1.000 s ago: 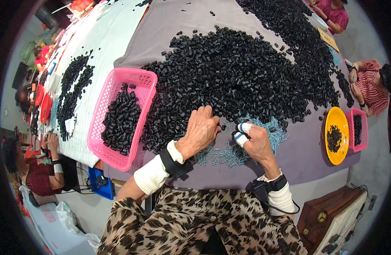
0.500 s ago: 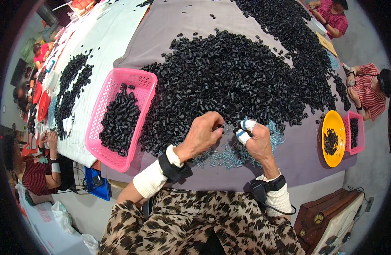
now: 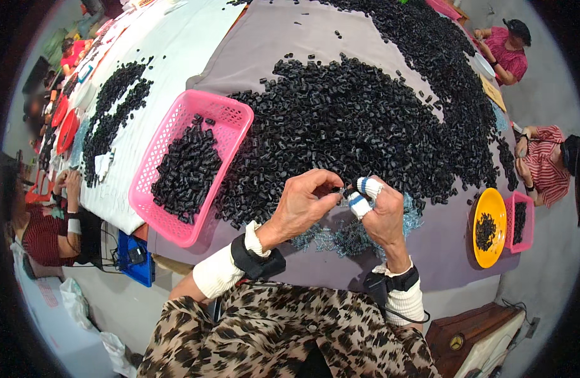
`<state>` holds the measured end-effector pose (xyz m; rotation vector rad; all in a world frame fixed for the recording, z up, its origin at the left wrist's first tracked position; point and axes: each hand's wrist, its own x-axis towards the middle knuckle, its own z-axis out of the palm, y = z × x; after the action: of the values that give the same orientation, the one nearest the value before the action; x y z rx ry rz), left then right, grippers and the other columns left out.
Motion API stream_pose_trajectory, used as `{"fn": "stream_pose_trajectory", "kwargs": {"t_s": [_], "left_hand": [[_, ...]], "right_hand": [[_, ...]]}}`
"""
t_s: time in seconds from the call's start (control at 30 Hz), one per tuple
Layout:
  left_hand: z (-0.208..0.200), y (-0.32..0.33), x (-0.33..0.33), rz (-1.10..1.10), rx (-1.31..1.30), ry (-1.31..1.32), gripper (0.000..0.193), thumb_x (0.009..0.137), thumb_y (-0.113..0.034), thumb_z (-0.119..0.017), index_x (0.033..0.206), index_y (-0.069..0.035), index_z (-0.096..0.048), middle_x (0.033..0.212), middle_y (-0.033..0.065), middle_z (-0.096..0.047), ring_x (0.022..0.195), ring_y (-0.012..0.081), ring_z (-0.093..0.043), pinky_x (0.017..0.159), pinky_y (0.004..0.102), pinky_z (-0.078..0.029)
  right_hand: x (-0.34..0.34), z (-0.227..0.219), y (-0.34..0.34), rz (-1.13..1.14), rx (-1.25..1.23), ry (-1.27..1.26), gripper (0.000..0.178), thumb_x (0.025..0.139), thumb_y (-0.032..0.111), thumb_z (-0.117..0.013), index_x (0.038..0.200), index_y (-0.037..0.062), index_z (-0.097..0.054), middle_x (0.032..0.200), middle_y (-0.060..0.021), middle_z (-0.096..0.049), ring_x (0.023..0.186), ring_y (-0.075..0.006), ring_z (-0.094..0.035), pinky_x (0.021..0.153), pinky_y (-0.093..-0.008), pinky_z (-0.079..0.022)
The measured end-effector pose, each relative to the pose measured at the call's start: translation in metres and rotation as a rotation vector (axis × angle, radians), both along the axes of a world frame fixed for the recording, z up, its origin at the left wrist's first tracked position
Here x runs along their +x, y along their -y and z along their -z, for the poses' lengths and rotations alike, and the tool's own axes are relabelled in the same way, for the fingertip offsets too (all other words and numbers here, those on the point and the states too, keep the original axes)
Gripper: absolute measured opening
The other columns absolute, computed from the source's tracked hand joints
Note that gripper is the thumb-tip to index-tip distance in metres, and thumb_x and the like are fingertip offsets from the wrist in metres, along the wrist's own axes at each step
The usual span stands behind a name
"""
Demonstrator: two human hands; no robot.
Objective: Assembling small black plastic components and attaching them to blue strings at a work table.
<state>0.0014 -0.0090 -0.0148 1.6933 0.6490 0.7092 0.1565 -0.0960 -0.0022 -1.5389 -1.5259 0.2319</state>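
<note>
My left hand [image 3: 306, 200] is closed, pinching a small black plastic piece [image 3: 336, 189] between thumb and forefinger. My right hand [image 3: 383, 211] meets it from the right, its fingers bent and pinched at the piece; white finger covers [image 3: 359, 204] with blue bands wrap two fingertips. Something tiny and pale shows between the two hands, too small to name. Beneath them lies a loose heap of small bluish metal pieces [image 3: 350, 238] that look like coil springs. Beyond spreads a large pile of short black plastic pieces [image 3: 340, 120].
A pink perforated basket [image 3: 236, 113], partly filled with black pieces, stands at left. To the right are a yellow plate [image 3: 501, 217] and a smaller pink basket [image 3: 526, 244], both holding black pieces. Other people sit along both sides of the table [image 3: 205, 242].
My hands have drawn closer until their fingertips meet. A black piece now shows in my left fingers. The whole view has shifted slightly.
</note>
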Motion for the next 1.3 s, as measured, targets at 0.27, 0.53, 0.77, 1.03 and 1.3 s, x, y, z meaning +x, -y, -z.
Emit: {"fn": "stream_pose_trajectory", "kwargs": {"t_s": [0.27, 0.53, 0.77, 1.03, 1.3], "left_hand": [[-0.002, -0.003, -0.003, -0.007, 0.27, -0.082, 0.024, 0.074, -0.002, -0.064, 0.098, -0.002, -0.066, 0.079, 0.0097, -0.06, 0.069, 0.0191, -0.06, 0.062, 0.0285, -0.049], [-0.002, -0.004, -0.006, 0.004, 0.426, -0.066, 0.023, 0.072, -0.001, -0.065, 0.095, -0.001, -0.064, 0.081, 0.0123, -0.061, 0.071, 0.0262, -0.063, 0.061, 0.0343, -0.05], [-0.006, -0.011, -0.005, -0.026, 0.532, -0.009, 0.022, 0.07, 0.002, -0.065, 0.092, -0.001, -0.065, 0.08, 0.0127, -0.062, 0.072, 0.0278, -0.063, 0.062, 0.0343, -0.051], [-0.008, -0.018, -0.014, -0.056, 0.332, 0.038, 0.023, 0.073, 0.0, -0.068, 0.096, -0.002, -0.069, 0.078, 0.0079, -0.063, 0.068, 0.0163, -0.061, 0.06, 0.0283, -0.048], [0.001, -0.017, -0.022, -0.084, 0.007, 0.021, 0.02, 0.081, -0.008, -0.071, 0.099, -0.002, -0.069, 0.077, -0.0011, -0.06, 0.067, 0.0042, -0.051, 0.059, 0.02, -0.04]], "right_hand": [[-0.003, -0.007, -0.003, -0.049, 0.015, 0.122, 0.014, 0.065, 0.001, -0.065, 0.079, -0.0013, -0.06, 0.071, -0.0125, -0.056, 0.063, -0.0303, -0.055, 0.056, -0.038, -0.044], [-0.001, -0.023, -0.007, -0.157, -0.05, 0.356, 0.015, 0.062, 0.002, -0.063, 0.076, 0.0009, -0.058, 0.072, -0.0111, -0.053, 0.064, -0.0306, -0.051, 0.058, -0.0407, -0.04], [0.002, -0.038, -0.025, -0.155, -0.292, -0.017, 0.011, 0.073, 0.006, -0.066, 0.075, -0.0026, -0.058, 0.062, -0.0123, -0.056, 0.055, -0.028, -0.056, 0.052, -0.0356, -0.042], [0.016, -0.005, -0.024, -0.193, -0.46, -0.512, 0.014, 0.081, 0.014, -0.067, 0.083, -0.0003, -0.064, 0.067, -0.0001, -0.059, 0.06, -0.0069, -0.05, 0.055, -0.0251, -0.041], [-0.005, 0.047, 0.002, -0.109, -0.404, 0.263, 0.009, 0.076, 0.006, -0.064, 0.077, -0.0018, -0.061, 0.075, -0.0186, -0.061, 0.069, -0.0359, -0.062, 0.06, -0.0434, -0.048]]}}
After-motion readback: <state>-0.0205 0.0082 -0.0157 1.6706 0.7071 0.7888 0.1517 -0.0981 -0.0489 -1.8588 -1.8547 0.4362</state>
